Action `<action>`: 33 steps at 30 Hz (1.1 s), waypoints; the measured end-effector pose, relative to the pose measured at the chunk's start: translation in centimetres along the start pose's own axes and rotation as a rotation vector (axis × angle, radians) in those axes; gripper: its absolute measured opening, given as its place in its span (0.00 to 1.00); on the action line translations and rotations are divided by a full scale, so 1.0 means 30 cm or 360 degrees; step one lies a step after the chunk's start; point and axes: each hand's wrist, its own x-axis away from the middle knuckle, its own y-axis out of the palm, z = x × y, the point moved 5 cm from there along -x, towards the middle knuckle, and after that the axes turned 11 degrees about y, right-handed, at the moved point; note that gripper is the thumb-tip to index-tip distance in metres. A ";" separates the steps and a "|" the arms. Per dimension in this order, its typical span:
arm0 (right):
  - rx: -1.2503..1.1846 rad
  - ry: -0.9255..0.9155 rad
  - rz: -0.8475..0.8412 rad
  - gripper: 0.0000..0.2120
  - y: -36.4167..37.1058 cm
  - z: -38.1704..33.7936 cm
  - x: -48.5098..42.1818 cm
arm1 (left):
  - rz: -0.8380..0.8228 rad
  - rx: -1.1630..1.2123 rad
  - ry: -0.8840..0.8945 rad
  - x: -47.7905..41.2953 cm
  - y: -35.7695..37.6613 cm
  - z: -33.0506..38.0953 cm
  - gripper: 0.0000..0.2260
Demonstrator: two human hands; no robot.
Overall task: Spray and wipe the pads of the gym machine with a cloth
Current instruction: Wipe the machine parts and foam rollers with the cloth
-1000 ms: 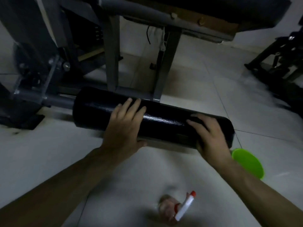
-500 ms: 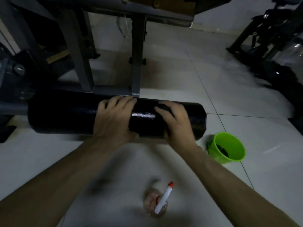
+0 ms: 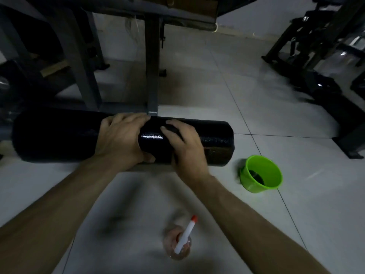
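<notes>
A black cylindrical roller pad (image 3: 59,137) of the gym machine lies horizontal just above the tiled floor. My left hand (image 3: 118,137) grips its middle, with fingers curled over the top and the thumb on the near side. Just to the right, my right hand (image 3: 187,147) lies on the pad and holds a small dark cloth (image 3: 173,129), which barely stands out from the pad. A wet shine shows on the pad between the hands. A clear spray bottle (image 3: 179,244) with a white and red nozzle stands on the floor near me.
A green plastic cup (image 3: 262,175) sits tilted on the floor off the pad's right end. The machine's grey steel legs (image 3: 152,76) rise behind the pad. Another dark machine (image 3: 316,66) stands at the far right. White floor tiles (image 3: 256,86) lie between them.
My right hand has slid left along the pad from its right end and now lies next to my left hand. The view has shifted to the right.
</notes>
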 end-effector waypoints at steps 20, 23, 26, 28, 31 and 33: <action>0.0158 0.0309 0.0155 0.39 -0.066 0.063 0.073 | 0.0355 -0.0099 0.0013 0.206 -0.021 -0.189 0.50; 0.0150 0.0007 0.0102 0.28 0.103 -0.165 -0.017 | 0.0389 -0.0025 0.0016 0.201 -0.013 -0.196 0.49; 0.0094 -0.0259 -0.0061 0.22 0.212 -0.312 -0.073 | 0.0450 -0.0021 -0.0003 0.233 -0.018 -0.227 0.48; 0.0157 -0.0382 -0.0171 0.22 0.196 -0.292 -0.070 | 0.0474 -0.0075 -0.0068 0.268 -0.034 -0.271 0.49; 0.0311 -0.0430 -0.0212 0.25 0.079 -0.147 -0.016 | 0.0488 -0.0097 -0.0165 0.333 -0.054 -0.368 0.50; 0.0340 -0.0310 -0.0136 0.29 -0.006 -0.044 0.020 | 0.0505 -0.0078 -0.0195 0.361 -0.065 -0.413 0.48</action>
